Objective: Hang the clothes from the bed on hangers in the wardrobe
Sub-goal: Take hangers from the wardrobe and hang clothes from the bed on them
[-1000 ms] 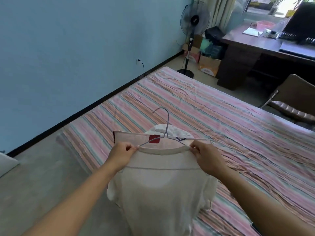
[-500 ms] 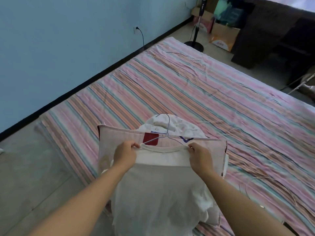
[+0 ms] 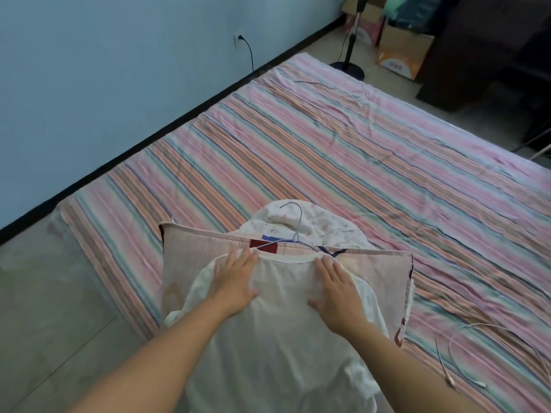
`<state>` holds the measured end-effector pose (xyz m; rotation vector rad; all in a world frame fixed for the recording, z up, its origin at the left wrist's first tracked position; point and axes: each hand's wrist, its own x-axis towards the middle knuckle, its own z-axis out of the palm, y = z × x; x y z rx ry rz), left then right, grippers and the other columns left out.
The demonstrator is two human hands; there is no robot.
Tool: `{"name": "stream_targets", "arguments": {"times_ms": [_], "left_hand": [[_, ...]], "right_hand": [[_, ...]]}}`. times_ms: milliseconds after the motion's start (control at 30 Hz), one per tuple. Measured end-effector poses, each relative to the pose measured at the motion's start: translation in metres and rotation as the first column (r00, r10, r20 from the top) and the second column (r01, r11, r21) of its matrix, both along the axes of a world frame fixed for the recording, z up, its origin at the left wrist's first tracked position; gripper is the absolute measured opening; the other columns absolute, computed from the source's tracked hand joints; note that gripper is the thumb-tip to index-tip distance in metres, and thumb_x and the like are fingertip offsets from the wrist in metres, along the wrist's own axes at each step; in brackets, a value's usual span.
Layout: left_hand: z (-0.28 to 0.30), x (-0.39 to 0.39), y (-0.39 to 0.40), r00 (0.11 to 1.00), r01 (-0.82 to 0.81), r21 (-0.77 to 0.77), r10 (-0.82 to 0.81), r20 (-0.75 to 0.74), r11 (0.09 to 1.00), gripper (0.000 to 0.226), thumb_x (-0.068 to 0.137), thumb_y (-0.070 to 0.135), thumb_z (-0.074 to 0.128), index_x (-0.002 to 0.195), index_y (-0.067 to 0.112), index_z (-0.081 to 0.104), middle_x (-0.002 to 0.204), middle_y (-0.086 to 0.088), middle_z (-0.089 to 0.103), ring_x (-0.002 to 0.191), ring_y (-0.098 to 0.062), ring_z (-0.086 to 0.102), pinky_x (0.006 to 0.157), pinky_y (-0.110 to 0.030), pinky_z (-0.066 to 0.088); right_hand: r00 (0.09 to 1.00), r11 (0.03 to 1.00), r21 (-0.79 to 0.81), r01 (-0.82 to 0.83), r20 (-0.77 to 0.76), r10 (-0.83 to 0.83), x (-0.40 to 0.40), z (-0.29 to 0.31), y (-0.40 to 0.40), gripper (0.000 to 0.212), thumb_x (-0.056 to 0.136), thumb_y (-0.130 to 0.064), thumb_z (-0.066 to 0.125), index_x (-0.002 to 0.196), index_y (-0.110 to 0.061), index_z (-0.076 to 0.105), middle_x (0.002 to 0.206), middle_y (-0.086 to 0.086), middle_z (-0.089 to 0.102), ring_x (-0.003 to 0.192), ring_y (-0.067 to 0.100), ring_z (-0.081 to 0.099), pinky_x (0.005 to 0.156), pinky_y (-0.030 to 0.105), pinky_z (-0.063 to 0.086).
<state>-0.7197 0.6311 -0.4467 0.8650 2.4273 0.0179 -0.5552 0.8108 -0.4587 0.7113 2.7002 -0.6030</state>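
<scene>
A white shirt [image 3: 277, 338] lies spread over a pink pillow [image 3: 190, 263] at the near edge of the bed [image 3: 328, 150], its neckline pointing toward 12 o'clock. A thin wire hanger [image 3: 293, 226] sits in the neck opening, its hook sticking out at 12 o'clock over a crumpled floral white garment [image 3: 322, 231] that lies just beyond the pillow.

Both hands rest flat on the shirt's upper part, fingers straight and held together, pointing toward 12 o'clock. The left hand [image 3: 237, 278] presses the shoulder area at about 10 o'clock from the shirt's middle, fingertips reaching the collar edge. The right hand [image 3: 335, 284] presses the opposite shoulder at about 2 o'clock, fingertips likewise at the collar. Neither hand grips the fabric; the hanger's hook lies between and beyond them.

The shirt's lower part hangs off the bed toward 6 o'clock. A white cable [image 3: 465, 353] lies on the striped sheet at 4 o'clock. A fan stand [image 3: 350, 46] and cardboard boxes [image 3: 402, 52] sit on the floor at 1 o'clock.
</scene>
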Motion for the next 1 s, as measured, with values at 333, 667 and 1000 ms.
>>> {"name": "stream_targets", "arguments": {"times_ms": [333,667,1000], "left_hand": [[0.021,-0.003,-0.003,0.999,-0.037,0.047,0.038,-0.009,0.998,0.079,0.095,0.041,0.058,0.156,0.030,0.010,0.165,0.005,0.006,0.151,-0.024,0.007,0.121,-0.048,0.013],[0.136,0.018,-0.072,0.993,-0.114,0.117,0.115,-0.002,0.987,0.063,0.089,0.045,0.063,0.145,0.030,0.039,0.147,0.004,0.048,0.135,-0.023,0.042,0.117,-0.053,0.016],[0.267,0.094,-0.223,0.972,-0.110,0.092,0.126,-0.198,0.990,0.041,0.083,0.051,0.064,0.112,0.025,0.055,0.115,-0.005,0.062,0.111,-0.030,0.059,0.091,-0.042,0.046]], "right_hand": [[0.994,0.996,-0.033,0.080,0.073,-0.078,-0.020,0.026,-0.002,0.077,0.095,-0.030,0.061,0.157,-0.020,0.017,0.165,0.004,0.015,0.148,0.027,0.023,0.117,0.038,0.028],[0.997,0.992,-0.100,-0.077,0.011,0.079,-0.011,0.150,-0.072,0.054,0.095,-0.039,0.063,0.143,-0.021,0.046,0.148,-0.002,0.048,0.135,0.019,0.045,0.108,0.033,0.037],[0.887,0.894,0.077,-0.440,-0.116,0.447,0.017,0.297,-0.202,0.067,0.095,-0.046,0.061,0.153,-0.027,0.033,0.156,-0.007,0.040,0.141,0.017,0.040,0.113,0.036,0.036]]}}
